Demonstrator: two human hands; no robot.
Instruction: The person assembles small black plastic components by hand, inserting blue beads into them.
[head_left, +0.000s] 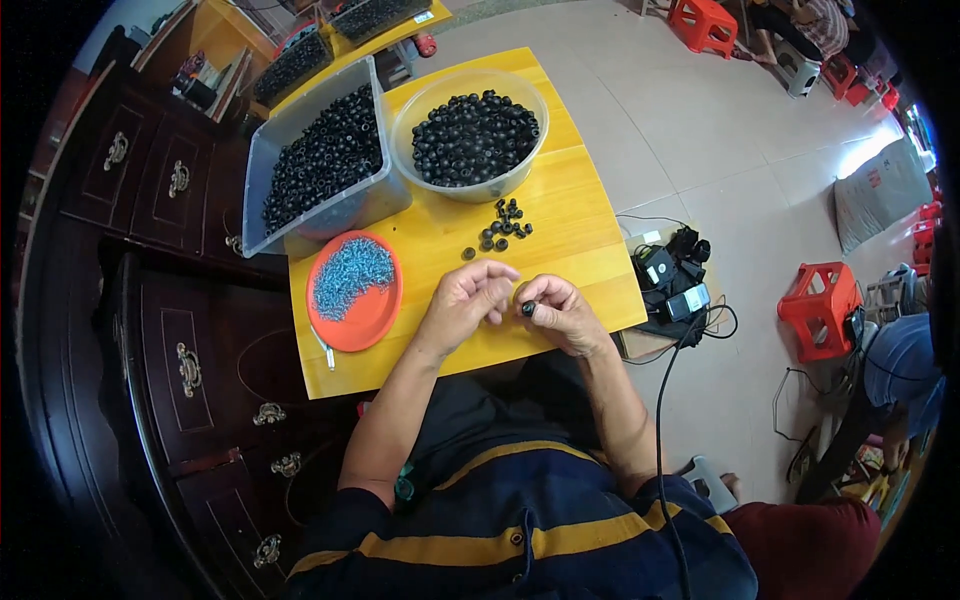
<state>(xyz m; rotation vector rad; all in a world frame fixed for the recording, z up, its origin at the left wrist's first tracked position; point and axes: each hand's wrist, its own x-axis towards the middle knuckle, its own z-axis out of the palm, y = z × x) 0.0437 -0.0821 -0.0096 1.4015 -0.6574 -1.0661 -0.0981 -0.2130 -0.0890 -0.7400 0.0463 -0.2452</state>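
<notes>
On the yellow table (pixel 575 235) beside dark drawers (pixel 165 330) lie small black parts (pixel 507 228)

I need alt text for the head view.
The right hand holds a round black part, the left hand beside it, above a yellow wooden table. Nearby are two translucent plastic tubs of black parts and a round orange plate of bluish pieces.

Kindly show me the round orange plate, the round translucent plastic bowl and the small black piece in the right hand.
Round orange plate (pixel 370 326), head view: bare lower surface.
Round translucent plastic bowl (pixel 506 184), head view: near wall.
Small black piece (pixel 528 309), head view: visible middle.
</notes>
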